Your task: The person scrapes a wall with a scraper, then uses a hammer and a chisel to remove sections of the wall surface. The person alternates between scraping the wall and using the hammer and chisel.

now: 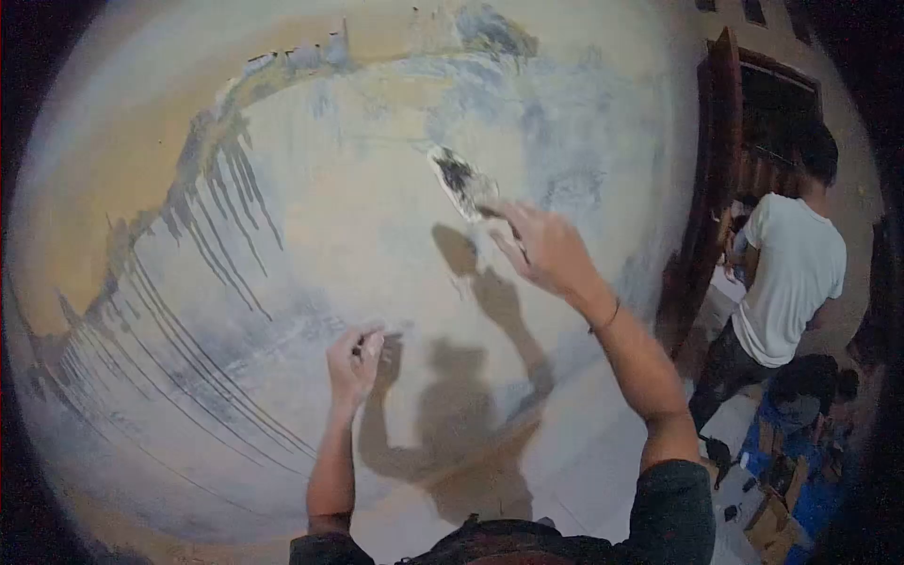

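A painted wall (348, 207) fills most of my view, with grey-blue washes over cream and a yellow band along its top and left. My right hand (551, 250) is wrapped round the handle of a trowel (457, 179). Its leaf-shaped blade points up and left over the pale paint, and dark and whitish smears coat it. Lower and to the left, my left hand (354, 363) is raised close before the wall with its fingers curled together. I cannot tell what, if anything, those fingers hold.
Dark drips (231, 235) run down the left of the wall. At right, a person in a white shirt (796, 254) stands by an open wooden door (716, 151), facing away. On the floor at lower right lie a blue sheet (817, 513), a cardboard piece (772, 532) and mixed clutter.
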The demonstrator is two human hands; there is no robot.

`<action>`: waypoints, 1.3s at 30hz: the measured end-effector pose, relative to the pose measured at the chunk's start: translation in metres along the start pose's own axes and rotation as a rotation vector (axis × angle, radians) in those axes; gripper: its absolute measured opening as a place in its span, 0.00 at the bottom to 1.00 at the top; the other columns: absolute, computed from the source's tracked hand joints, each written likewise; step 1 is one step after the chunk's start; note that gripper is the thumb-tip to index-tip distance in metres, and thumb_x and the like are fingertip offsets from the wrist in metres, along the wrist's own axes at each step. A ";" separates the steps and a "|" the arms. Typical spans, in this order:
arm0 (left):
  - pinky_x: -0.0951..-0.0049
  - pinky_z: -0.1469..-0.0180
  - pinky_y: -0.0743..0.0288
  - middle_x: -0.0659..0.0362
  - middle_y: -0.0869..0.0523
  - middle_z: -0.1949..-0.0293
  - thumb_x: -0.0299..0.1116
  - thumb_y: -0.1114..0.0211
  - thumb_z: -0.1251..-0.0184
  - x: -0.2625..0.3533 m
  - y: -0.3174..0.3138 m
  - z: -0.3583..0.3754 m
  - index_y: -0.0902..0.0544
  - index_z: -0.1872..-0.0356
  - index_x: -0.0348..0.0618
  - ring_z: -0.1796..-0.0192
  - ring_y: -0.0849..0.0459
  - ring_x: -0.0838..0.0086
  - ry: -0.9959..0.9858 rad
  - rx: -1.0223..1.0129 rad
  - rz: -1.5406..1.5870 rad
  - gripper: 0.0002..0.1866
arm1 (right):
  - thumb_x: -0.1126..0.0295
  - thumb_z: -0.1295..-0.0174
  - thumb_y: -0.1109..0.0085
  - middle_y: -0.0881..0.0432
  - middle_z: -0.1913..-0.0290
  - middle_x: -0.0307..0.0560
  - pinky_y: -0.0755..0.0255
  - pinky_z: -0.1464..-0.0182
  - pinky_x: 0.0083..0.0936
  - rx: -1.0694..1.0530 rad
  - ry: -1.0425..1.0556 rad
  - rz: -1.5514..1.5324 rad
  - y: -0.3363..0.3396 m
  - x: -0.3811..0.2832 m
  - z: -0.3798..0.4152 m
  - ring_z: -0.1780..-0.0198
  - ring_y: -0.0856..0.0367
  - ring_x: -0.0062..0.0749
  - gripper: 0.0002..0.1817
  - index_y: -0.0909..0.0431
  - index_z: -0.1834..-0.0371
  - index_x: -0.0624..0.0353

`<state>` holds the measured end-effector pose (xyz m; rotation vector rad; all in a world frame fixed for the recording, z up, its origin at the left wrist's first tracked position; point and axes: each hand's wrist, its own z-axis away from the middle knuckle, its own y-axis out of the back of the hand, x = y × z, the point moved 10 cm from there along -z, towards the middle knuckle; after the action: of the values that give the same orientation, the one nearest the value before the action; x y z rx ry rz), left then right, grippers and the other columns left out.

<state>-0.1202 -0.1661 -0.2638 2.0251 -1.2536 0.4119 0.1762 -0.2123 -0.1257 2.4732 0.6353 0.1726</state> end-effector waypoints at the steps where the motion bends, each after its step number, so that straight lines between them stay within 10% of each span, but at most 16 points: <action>1: 0.73 0.63 0.23 0.53 0.13 0.65 0.35 0.36 0.32 0.027 0.012 -0.026 0.13 0.56 0.38 0.65 0.16 0.74 -0.143 0.043 -0.053 0.12 | 0.58 0.30 0.45 0.15 0.54 0.50 0.22 0.65 0.40 0.071 0.051 0.068 0.014 -0.005 -0.026 0.64 0.16 0.48 0.23 0.29 0.32 0.41; 12: 0.66 0.49 0.20 0.56 0.17 0.51 0.29 0.25 0.48 0.214 -0.001 -0.193 0.17 0.45 0.49 0.51 0.17 0.64 -0.897 0.500 -0.561 0.25 | 0.63 0.31 0.52 0.17 0.63 0.49 0.22 0.66 0.43 0.117 0.415 0.365 0.009 0.049 -0.169 0.66 0.16 0.50 0.15 0.23 0.44 0.45; 23: 0.62 0.44 0.22 0.60 0.21 0.46 0.23 0.29 0.54 0.219 -0.050 -0.275 0.20 0.42 0.55 0.45 0.20 0.62 -0.868 0.628 -0.774 0.32 | 0.67 0.38 0.45 0.20 0.56 0.47 0.18 0.68 0.32 0.338 0.841 0.548 -0.018 0.058 -0.225 0.66 0.13 0.38 0.13 0.24 0.49 0.48; 39: 0.65 0.55 0.17 0.64 0.16 0.52 0.27 0.33 0.43 0.210 -0.059 -0.323 0.17 0.52 0.55 0.54 0.14 0.66 -1.021 0.653 -1.091 0.16 | 0.67 0.40 0.42 0.19 0.61 0.35 0.19 0.69 0.26 0.475 0.592 0.671 -0.046 0.060 -0.267 0.56 0.16 0.28 0.10 0.22 0.55 0.52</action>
<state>0.0622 -0.0561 0.0628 3.2547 -0.2270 -0.9563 0.1421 -0.0172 0.0680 3.0235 0.0208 1.1573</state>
